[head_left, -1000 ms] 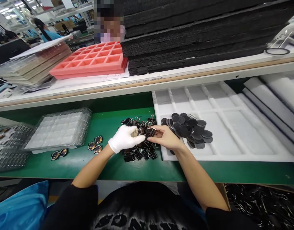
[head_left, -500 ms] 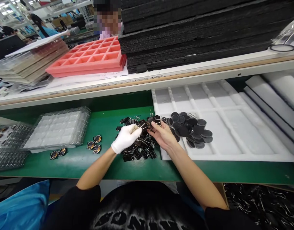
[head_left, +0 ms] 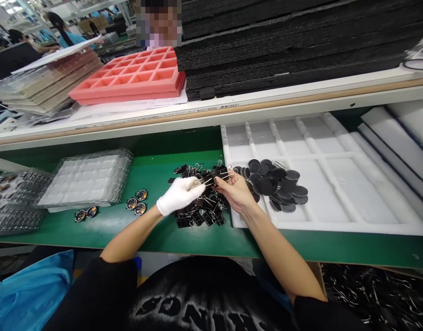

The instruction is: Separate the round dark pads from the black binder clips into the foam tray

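My left hand (head_left: 179,195), in a white glove, and my bare right hand (head_left: 236,191) meet over a pile of black binder clips (head_left: 199,214) on the green bench. Both pinch one binder clip (head_left: 211,177) between them, its wire handles sticking out toward the glove. Just right of my right hand lies a heap of black round discs (head_left: 277,186) in a white foam tray (head_left: 339,184).
A clear blister tray stack (head_left: 87,179) sits to the left, with small round gold-rimmed parts (head_left: 136,205) beside it. On the shelf above stand a red compartment tray (head_left: 135,78) and stacked black foam sheets (head_left: 287,50). Another person sits behind the shelf.
Both hands shifted slightly up and away over the clip pile, still working a clip between them. The camera view tilted a little.
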### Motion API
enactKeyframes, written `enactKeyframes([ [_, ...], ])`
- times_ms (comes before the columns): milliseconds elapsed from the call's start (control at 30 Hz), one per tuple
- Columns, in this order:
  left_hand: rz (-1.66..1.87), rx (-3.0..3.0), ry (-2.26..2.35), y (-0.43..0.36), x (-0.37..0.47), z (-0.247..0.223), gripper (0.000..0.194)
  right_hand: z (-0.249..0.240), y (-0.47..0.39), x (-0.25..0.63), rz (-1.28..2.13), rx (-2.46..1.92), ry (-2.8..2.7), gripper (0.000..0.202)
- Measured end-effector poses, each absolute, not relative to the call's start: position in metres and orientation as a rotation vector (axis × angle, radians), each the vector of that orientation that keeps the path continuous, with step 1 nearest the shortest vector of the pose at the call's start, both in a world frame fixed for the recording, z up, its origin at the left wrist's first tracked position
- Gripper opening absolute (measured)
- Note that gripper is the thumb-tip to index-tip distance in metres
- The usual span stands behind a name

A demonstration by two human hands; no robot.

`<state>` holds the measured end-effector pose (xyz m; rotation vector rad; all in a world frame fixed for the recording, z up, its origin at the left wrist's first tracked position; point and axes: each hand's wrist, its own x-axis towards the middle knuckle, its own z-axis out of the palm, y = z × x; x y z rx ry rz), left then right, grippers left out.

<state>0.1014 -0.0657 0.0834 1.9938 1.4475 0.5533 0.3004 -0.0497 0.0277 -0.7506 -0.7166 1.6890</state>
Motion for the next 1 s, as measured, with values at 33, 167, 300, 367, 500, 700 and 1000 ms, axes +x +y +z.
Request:
enactKeyframes([
  [33,0.543,1.97,1.42,-0.064,0.101,0.085,0.038,0.028,-0.05,0.302,1.671,-0.745,-0.727,0.05],
  [167,0.391,1.491,1.121,-0.053,0.103,0.093,0.062,0.036,-0.05,0.318,1.47,-0.676,-1.032,0.036],
  [300,0.398,1.159,1.06,-0.02,0.121,0.096,0.056,0.037,-0.045,0.329,1.31,-0.768,-1.131,0.05],
  [367,0.523,1.234,1.111,0.013,0.137,0.093,0.047,0.03,-0.039,0.329,1.238,-0.9,-0.91,0.062],
  [500,0.666,1.793,1.425,0.104,0.183,0.087,0.038,0.021,-0.03,0.322,1.029,-0.985,-0.797,0.053],
  [700,0.645,2.238,1.561,0.195,0.228,0.081,0.049,0.022,-0.032,0.312,1.082,-0.948,-0.94,0.036],
  [1000,0.431,2.432,1.689,0.209,0.229,0.066,0.053,0.032,-0.044,0.34,0.216,-1.634,-1.449,0.033],
])
